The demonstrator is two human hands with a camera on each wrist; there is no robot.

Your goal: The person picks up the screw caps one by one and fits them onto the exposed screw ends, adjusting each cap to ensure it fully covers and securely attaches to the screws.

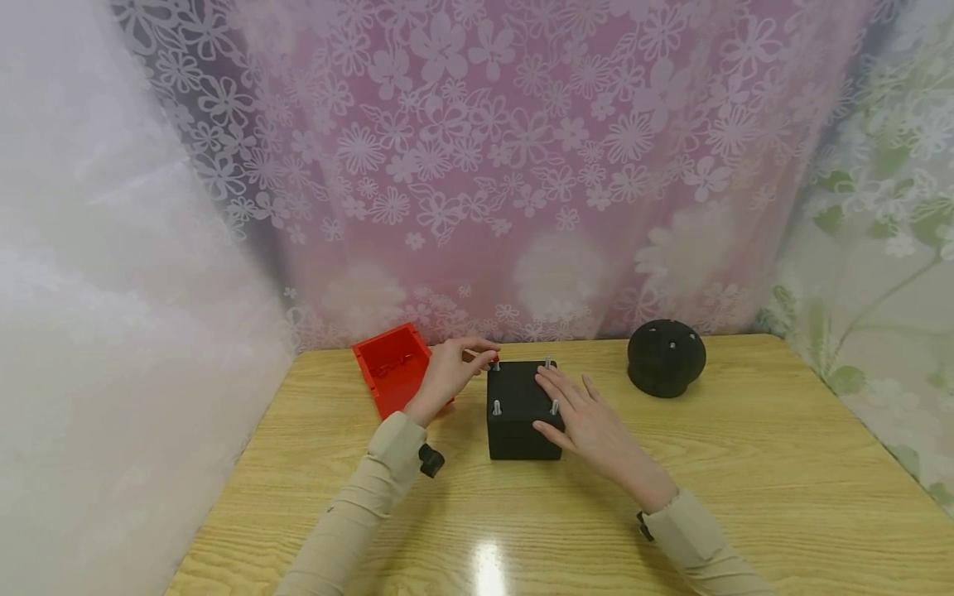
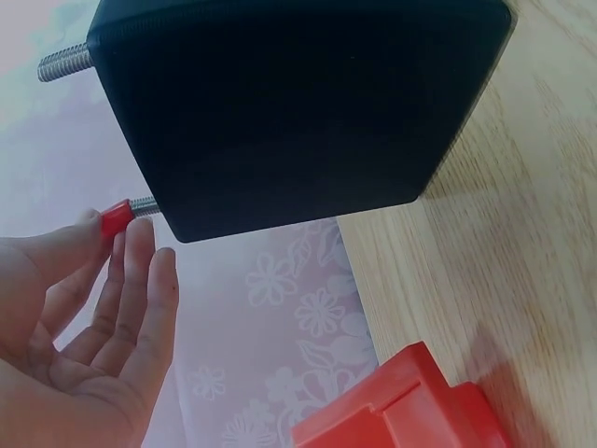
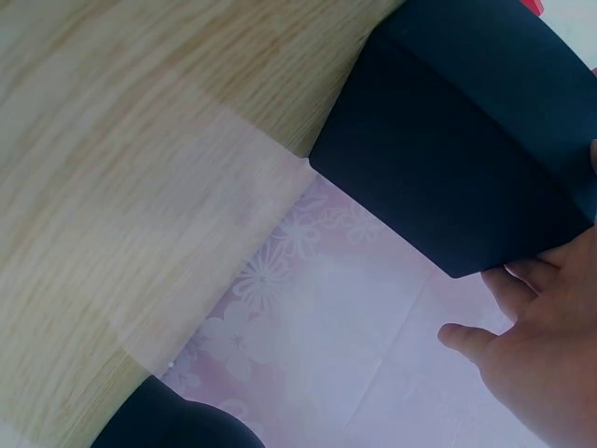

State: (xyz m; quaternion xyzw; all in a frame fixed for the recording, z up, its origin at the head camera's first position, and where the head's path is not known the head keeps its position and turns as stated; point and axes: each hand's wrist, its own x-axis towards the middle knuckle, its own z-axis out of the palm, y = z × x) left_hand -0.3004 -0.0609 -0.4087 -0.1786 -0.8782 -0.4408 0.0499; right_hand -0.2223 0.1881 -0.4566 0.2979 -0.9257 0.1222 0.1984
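Note:
A black box-shaped block (image 1: 516, 387) stands on the table with threaded metal studs (image 1: 497, 407) upright near its top corners. My left hand (image 1: 450, 374) is at the far left corner. Between thumb and fingers it pinches a small red cap-like piece (image 2: 116, 219), which sits on the end of a threaded stud (image 2: 143, 206); whether it is a nut or a cap is unclear. On the block's right side rests my right hand (image 1: 599, 428), its fingers spread and fairly straight over the top and edge.
Left of the block, an open red box (image 1: 387, 406) holds several small red pieces (image 1: 392, 365). A black rounded object (image 1: 666, 360) with small metal tips stands at the back right of the wooden table (image 1: 745, 463). A flowered curtain (image 1: 522, 165) hangs behind.

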